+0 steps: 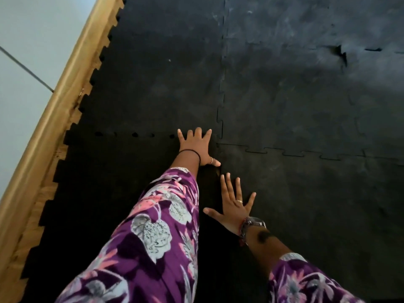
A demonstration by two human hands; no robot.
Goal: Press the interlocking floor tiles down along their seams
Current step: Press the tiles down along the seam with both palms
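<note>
The black tiles are laid over most of the floor in view, their toothed outer edge left short of the skirting, with a strip of wood floor exposed between the two.

The left hand is pressed flat, fingers spread, on the tiles just skirting-side of the four-tile corner, its fingertips at the cross seam. The right hand is laid flat and open too, nearer the person and just on the far side of the near seam from the skirting. Neither hand is closed on anything; both palms are down on the tiles.

Between the left hand and the skirting, dark holes are seen along the cross seam, so that stretch is judged not fully seated. Away from the skirting, the right seam shows a thin open line. Farthest from the skirting, a lifted tab stands proud. The long seam looks mostly closed. Much pressing is therefore judged to remain.

The long seam runs away from the person, roughly parallel to the skirting; the cross seam and its continuation lie across it, running from the skirting side outward. The tiles lie flat, apart from the lifted tab.
</note>
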